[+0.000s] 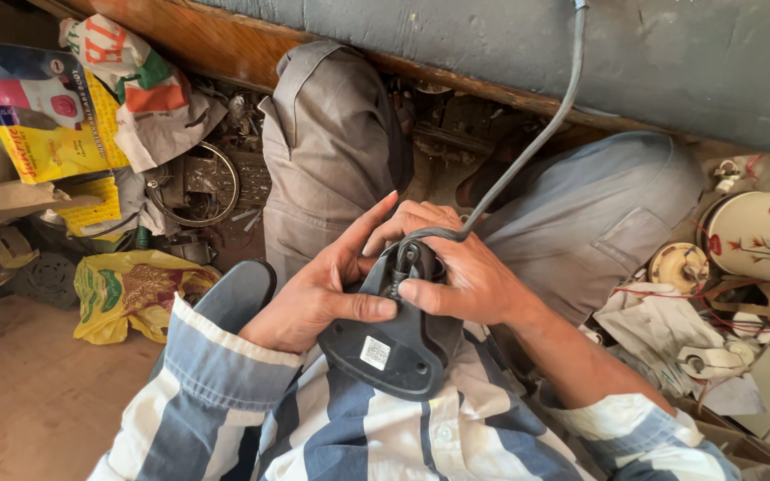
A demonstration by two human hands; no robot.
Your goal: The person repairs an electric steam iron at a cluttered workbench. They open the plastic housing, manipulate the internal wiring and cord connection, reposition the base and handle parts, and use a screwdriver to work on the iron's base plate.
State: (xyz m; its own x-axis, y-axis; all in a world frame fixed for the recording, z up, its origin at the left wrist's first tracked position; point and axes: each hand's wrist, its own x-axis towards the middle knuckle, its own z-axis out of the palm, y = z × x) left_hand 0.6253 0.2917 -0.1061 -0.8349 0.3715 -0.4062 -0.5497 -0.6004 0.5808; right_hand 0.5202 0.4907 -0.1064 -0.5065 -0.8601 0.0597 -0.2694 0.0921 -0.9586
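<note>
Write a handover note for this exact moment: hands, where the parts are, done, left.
Left hand: gripping the dark grey plastic appliance body from its left side, thumb pressed on its upper face.
Right hand: on the body's top end, fingers at the point where the grey power cord enters.
Body rests in the lap against the striped shirt, white label sticker facing up. Cord runs up and out of view.
Done: body is held steady, cord entry exposed.
Left: cord is still attached at the entry; no tool in either hand.
</note>
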